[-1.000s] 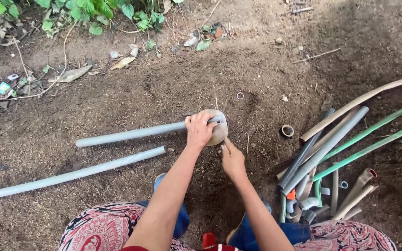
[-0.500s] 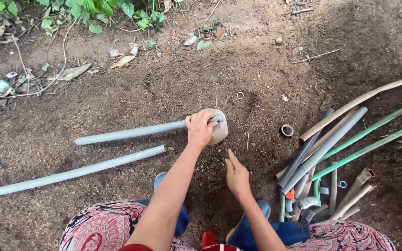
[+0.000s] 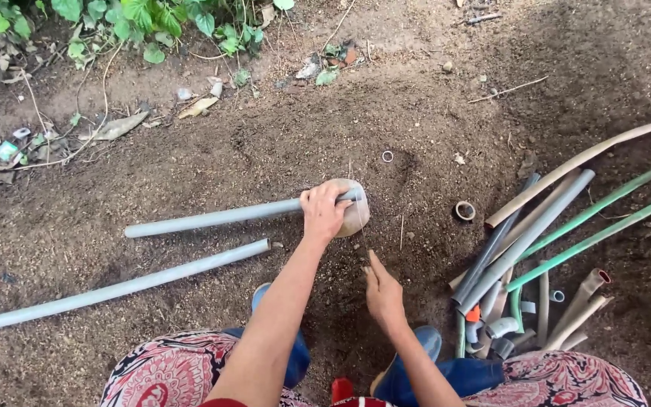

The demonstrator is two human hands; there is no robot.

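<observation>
Bare forearms, bare hands, red-and-white paisley patterned trousers (image 3: 167,373), blue rubber boots (image 3: 416,362), red sleeve edge

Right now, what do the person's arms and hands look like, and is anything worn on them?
Both arms are bare along all that shows. The left hand and the right hand wear no gloves; I see no rings, watch or bracelet. A sliver of red fabric shows at the bottom edge by the left arm, possibly a sleeve. The fingers are slim.
</observation>
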